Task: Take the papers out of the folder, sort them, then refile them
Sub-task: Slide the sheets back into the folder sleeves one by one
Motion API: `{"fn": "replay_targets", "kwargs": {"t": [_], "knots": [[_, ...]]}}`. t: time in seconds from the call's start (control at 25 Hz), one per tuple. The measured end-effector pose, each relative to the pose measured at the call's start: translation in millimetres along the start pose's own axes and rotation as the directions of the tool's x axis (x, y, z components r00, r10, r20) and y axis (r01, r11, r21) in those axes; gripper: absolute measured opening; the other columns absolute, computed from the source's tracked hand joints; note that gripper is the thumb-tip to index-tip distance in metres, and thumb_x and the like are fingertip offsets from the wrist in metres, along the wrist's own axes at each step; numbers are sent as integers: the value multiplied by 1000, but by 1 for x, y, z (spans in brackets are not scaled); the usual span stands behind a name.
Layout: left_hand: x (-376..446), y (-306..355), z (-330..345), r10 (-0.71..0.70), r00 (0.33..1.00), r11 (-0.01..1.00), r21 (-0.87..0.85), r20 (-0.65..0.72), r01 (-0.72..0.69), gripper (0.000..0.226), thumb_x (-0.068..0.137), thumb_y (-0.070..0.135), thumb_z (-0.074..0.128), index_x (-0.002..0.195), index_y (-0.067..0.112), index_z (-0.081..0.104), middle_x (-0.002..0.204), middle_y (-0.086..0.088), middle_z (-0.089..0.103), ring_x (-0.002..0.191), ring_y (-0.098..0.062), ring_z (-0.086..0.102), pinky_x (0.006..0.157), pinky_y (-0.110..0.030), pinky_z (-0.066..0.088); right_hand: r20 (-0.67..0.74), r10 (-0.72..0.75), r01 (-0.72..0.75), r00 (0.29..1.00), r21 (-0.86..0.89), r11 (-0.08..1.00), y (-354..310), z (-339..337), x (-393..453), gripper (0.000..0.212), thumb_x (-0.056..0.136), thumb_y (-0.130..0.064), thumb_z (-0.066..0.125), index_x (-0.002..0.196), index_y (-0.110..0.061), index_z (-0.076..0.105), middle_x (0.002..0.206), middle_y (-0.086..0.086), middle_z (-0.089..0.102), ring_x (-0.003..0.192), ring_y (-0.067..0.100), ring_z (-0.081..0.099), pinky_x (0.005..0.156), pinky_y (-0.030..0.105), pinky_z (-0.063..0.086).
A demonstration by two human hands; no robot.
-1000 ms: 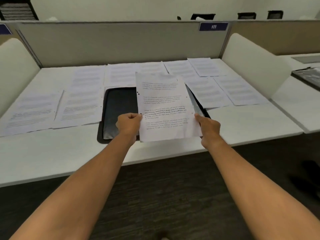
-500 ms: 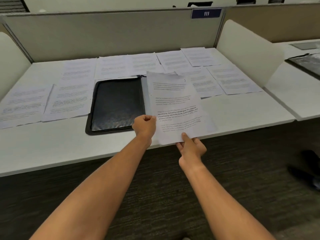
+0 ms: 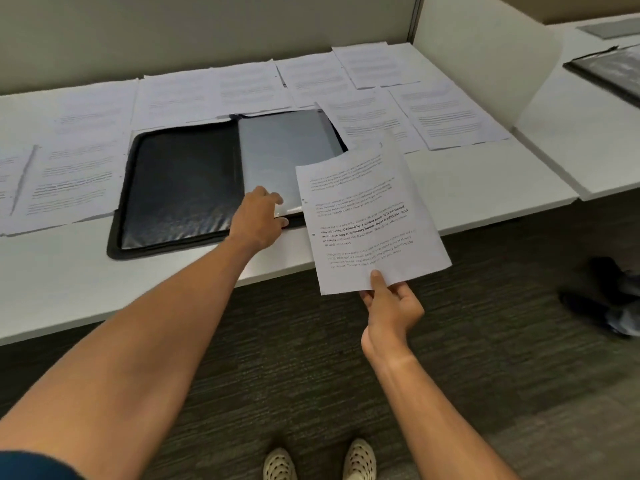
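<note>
While the right hand (image 3: 393, 308) pinches a white printed sheet (image 3: 370, 216) by its lower edge, the left hand (image 3: 259, 218) grips a clear plastic sleeve (image 3: 284, 150) of the open black zip folder (image 3: 180, 185) on the white bench (image 3: 485, 181).

Bare desk only right of the fingers

Sheets (image 3: 446, 116) blocked the desk (image 3: 485, 181) beyond the left hand's fingers (image 3: 275, 199); a bare strip lay to their right, nearer the front edge.

A black zip folder (image 3: 180, 188) lies open flat on the tabletop (image 3: 485, 181), a clear plastic sleeve (image 3: 280, 150) on its right half, its near corner apparently lifted. One printed sheet (image 3: 367, 216), punched along its left edge, is held tilted above the tabletop's front edge. Other printed sheets (image 3: 207, 95) lie spread flat around the folder.
</note>
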State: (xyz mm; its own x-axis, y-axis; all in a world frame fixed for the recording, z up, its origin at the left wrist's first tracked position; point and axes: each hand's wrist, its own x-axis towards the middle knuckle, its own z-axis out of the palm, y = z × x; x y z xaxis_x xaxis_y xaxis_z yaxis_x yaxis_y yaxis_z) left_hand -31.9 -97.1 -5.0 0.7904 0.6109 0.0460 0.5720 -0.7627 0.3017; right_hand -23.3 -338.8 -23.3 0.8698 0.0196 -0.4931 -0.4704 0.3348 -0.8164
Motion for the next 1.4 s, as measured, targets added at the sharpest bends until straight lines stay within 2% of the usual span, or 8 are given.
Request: {"fn": "replay_targets", "kwargs": {"t": [0.24,0.36,0.44,0.56,0.76,1.0,1.2,1.4], "knots": [[22,-1,6,185,979,977,91,88,-193,33,96,25,60,128,16,60,125,-8,56,113,-29,54,93,-43,49,-41,-59,60,997,13,998,8,-5,-10,22,90,-5,69,108,-17,69,98,-6,74,92,8,72,71,23,58],[28,-2,7,316,941,907,250,123,-338,24,98,21,54,119,12,63,109,-10,63,92,-28,61,80,-41,54,-50,-91,91,995,-4,996,11,-6,-19,23,91,-5,68,109,-19,69,98,-6,74,90,5,72,68,20,57],[31,-3,5,352,925,870,316,140,-379,21,98,21,53,112,11,65,96,-8,64,79,-25,61,72,-39,56,-58,-100,101,993,4,995,13,-8,-24,24,91,-4,68,110,-20,69,97,-7,75,91,5,72,68,19,57],[34,-3,5,375,916,839,367,144,-401,24,99,27,51,110,11,64,96,-9,61,77,-26,57,66,-39,52,-71,-114,115,991,10,993,16,-9,-29,24,91,-4,68,110,-19,69,97,-6,75,90,4,72,66,17,56],[35,0,5,397,901,812,390,176,-434,27,100,30,48,115,10,59,103,-10,55,78,-22,44,67,-38,49,-81,-106,109,991,33,993,22,-4,-36,27,91,-4,68,114,-16,69,100,-5,75,93,8,73,69,20,57],[29,0,10,446,884,788,407,138,-461,27,98,25,53,119,8,57,107,-10,58,89,-26,56,69,-37,48,-96,-112,116,989,41,992,26,0,-42,25,90,-4,69,112,-16,69,99,-4,75,92,9,73,68,20,57],[33,-3,8,436,891,810,377,123,-449,19,98,22,50,107,8,59,98,-9,55,77,-20,43,64,-34,43,-120,-133,137,984,32,990,26,-3,-46,24,90,-4,69,109,-18,69,97,-6,75,88,6,73,65,18,56],[36,-4,8,465,875,781,402,134,-477,18,98,21,50,106,8,58,91,-6,50,74,-20,43,60,-34,39,-128,-138,143,982,37,989,25,-6,-47,24,90,-3,69,106,-20,70,95,-7,75,88,5,72,64,17,56]]}}
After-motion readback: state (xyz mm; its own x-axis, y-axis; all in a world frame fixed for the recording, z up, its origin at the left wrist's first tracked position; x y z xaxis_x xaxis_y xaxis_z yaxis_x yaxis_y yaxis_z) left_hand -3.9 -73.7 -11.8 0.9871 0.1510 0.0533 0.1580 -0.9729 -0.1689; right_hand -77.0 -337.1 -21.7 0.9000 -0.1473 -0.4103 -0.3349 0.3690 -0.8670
